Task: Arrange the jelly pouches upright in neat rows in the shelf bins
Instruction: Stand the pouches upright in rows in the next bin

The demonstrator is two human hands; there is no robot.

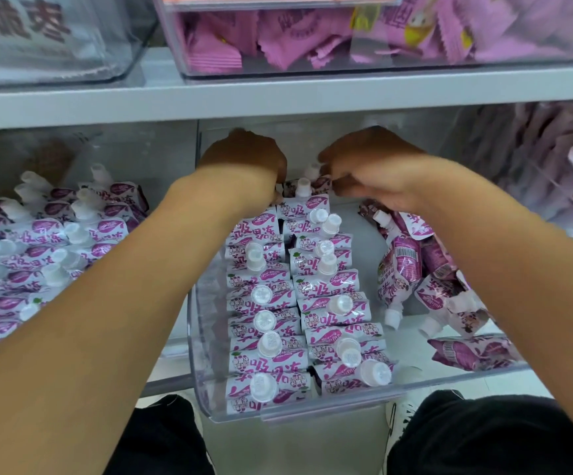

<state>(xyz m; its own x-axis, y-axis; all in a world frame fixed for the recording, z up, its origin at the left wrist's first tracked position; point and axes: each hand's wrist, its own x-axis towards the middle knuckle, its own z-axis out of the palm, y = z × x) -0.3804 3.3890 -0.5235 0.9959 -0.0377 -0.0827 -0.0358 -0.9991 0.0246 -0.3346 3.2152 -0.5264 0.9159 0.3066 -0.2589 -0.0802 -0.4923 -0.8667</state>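
Bare bin floor (357, 269) lies between upright rows (292, 303) and loose pouches (425, 269).

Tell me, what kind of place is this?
Most likely a shop's snack aisle: a grey shelf carries clear bins of identical jelly pouches, with pink wrapped sweets in the bin above.

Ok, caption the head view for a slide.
Both hands set pouches upright at the back of a clear bin.
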